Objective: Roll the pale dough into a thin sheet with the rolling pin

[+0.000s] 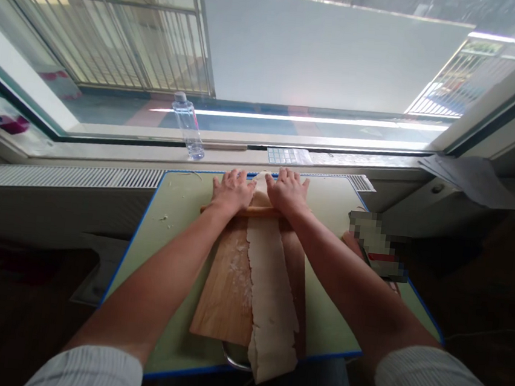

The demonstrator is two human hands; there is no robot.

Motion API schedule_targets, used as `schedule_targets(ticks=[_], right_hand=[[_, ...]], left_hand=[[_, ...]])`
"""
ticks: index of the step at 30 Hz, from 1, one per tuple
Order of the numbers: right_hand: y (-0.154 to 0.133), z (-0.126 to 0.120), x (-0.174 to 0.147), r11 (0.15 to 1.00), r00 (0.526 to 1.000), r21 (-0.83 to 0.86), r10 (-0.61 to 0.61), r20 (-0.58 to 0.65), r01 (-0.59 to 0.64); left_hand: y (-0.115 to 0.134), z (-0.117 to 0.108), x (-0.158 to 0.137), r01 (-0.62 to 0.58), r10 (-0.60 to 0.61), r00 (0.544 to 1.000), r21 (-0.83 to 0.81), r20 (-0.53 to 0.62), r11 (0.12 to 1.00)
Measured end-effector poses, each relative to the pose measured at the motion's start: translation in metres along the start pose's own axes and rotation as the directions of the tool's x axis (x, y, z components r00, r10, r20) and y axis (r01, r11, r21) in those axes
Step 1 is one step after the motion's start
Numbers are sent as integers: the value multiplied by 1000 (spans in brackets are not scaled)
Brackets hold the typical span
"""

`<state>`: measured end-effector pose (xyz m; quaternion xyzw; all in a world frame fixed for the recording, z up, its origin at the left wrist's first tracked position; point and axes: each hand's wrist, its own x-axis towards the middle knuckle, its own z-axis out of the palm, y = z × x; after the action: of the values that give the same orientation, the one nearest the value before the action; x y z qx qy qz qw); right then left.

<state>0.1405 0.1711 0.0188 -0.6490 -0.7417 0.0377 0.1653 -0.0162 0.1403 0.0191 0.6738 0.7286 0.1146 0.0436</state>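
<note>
A long, thin strip of dough [272, 285] with ragged edges runs lengthwise over a wooden cutting board [217, 301]. Its near end hangs past the board's front edge. Across the far part of the dough lies a wooden rolling pin [262, 213]. My left hand [234, 189] rests palm down on the pin's left part, fingers stretched forward and spread. On the pin's right part lies my right hand [288, 191], also flat with fingers apart. Both thumbs point inward above the dough. The hands hide much of the pin and the board's far end.
The board lies on a pale green table [166, 330] with blue edging. A clear bottle [188, 127] stands on the windowsill behind. At the table's right is a partly pixelated item [377, 247]. Papers [477, 181] lie at the far right. White dough scraps [164, 217] dot the table.
</note>
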Motion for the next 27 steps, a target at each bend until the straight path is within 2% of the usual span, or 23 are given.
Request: schedule_targets(ticks=[3,7,14,18,27], right_hand=[[-1,1,7,1000,997,-6,-25,-67,25],[-2,-1,4,999,991,-9,-47,-123,46],[-1,-5,-17,1000,999,14,-15,-46,15],[0,-10,-43,1000,999,8,-22,-32,22],[6,-16,-127,988,990,-92,-130,-57,124]], left_hand=[[1,0,8,-14,15,998,19,-56,1000],[2,-2,7,-20,21,998,13,-51,1000],[3,-5,-16,-63,63,998,26,-3,998],[4,-4,-38,-71,71,997,19,-33,997],[7,2,-112,-76,80,982,28,-168,997]])
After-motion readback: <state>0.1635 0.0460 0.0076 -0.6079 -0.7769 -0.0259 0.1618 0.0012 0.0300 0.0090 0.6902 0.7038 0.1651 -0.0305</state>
